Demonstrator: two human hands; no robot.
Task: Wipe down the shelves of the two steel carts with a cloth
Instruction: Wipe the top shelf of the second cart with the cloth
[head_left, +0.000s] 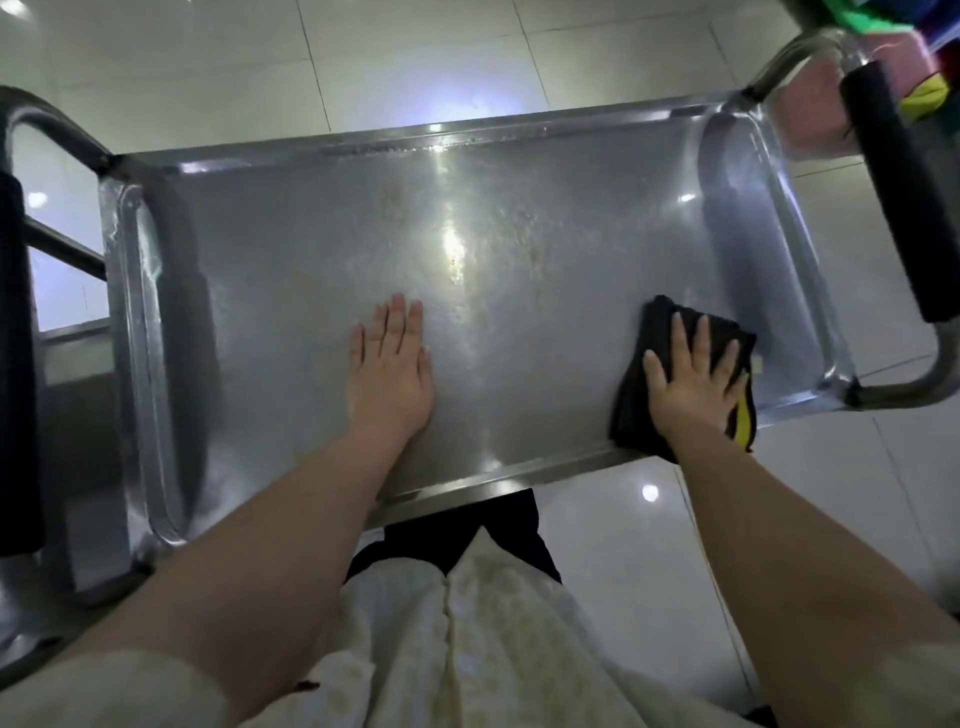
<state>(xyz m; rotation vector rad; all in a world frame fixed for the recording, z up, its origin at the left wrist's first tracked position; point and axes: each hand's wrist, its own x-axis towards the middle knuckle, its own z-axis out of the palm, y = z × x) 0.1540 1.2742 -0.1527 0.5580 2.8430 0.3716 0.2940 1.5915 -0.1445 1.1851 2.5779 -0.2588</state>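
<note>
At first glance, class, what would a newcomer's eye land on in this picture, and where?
The wide steel shelf fills the middle, with a bright glare and pale smears at its centre. The left hand lies flat on it near the front edge, while the right hand presses a black cloth with a yellow edge at the shelf's right front corner.

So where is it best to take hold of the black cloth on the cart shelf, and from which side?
Probably its near edge, from the person's side. The black cloth lies flat under the open right hand, and that edge seems to reach over the front rim of the cart shelf, so it could be pinched there.
</note>
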